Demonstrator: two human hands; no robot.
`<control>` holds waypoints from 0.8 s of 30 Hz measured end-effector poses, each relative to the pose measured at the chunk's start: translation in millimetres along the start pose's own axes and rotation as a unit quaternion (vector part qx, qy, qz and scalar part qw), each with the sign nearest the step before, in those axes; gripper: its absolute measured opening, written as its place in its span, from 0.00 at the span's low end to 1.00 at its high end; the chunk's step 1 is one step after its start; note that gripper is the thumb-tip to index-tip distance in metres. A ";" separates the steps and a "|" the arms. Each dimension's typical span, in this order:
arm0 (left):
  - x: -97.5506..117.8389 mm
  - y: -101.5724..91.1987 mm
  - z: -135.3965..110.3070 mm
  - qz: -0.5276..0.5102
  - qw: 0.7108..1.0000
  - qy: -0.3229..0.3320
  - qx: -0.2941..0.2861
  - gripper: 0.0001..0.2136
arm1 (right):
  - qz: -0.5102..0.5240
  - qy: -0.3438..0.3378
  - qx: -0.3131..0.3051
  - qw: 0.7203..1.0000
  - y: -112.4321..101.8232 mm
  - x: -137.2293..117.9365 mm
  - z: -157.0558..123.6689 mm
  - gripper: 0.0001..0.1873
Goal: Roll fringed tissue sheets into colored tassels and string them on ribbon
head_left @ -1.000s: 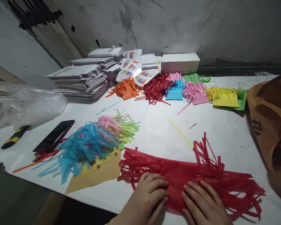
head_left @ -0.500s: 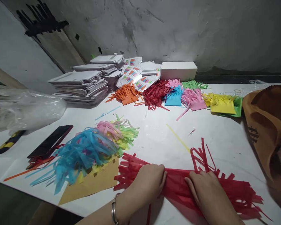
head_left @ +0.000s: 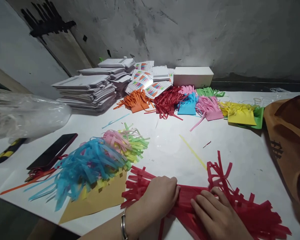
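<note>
Red fringed tissue paper [head_left: 190, 196] lies across the table in front of me, its cut strips fanning out at both ends. My left hand [head_left: 162, 193] is closed around the paper left of its uncut middle, with the fingertips tucked under. On the right of that middle, my right hand [head_left: 215, 210] grips the paper, its fingers bent over the top and the thumb side hidden. A few loose red strips [head_left: 218, 170] stick up beyond my right hand.
At left, a blue fringed bundle [head_left: 90, 166] and pastel strips lie on tan paper [head_left: 97, 206], near a phone [head_left: 52, 151]. Behind are stacked white packets [head_left: 87, 93], a white box [head_left: 193, 76] and coloured fringe bundles [head_left: 210, 108]. Brown material [head_left: 285, 140] stands at right.
My right hand has shifted left along the red tissue paper, nearer my left hand, and its fingers now reach further over the middle. My left hand keeps its hold.
</note>
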State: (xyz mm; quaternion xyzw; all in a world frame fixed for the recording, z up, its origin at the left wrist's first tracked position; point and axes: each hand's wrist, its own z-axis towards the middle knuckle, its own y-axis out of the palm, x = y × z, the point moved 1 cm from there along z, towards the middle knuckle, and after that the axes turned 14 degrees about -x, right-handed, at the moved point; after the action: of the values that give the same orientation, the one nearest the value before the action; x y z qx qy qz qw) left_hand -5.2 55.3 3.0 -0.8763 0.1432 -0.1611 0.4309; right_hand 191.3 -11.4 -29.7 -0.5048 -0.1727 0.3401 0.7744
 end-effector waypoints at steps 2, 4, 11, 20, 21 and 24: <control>-3.0 0.0 -4.9 0.014 1.000 -0.003 0.020 0.10 | -0.011 0.000 0.001 1.000 6.7 -1.7 -0.3 0.20; -3.0 1.1 -13.3 0.049 0.995 0.036 0.082 0.07 | -0.025 -0.006 0.003 1.000 11.7 -2.2 -0.4 0.22; 9.8 35.1 -20.3 0.158 0.950 0.217 0.162 0.05 | 0.007 0.011 0.017 1.000 11.2 -2.8 -2.9 0.20; -41.2 13.8 -51.4 0.098 0.987 -0.049 0.114 0.11 | -0.059 0.015 -0.062 0.996 14.0 -1.6 -18.5 0.19; -48.5 6.4 -60.4 0.097 0.985 -0.083 0.119 0.14 | -0.065 0.014 -0.059 0.996 14.9 -1.2 -19.9 0.20; -54.6 -7.7 -78.3 0.100 0.973 -0.108 0.177 0.21 | -0.076 0.013 -0.056 0.995 15.5 -0.7 -21.6 0.19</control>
State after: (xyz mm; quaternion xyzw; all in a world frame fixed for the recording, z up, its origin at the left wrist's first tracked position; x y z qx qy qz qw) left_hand -85.6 25.7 45.6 -0.7795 0.1518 -0.0450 0.6061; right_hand 198.5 -22.3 -52.9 -0.5373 -0.2196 0.2632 0.7706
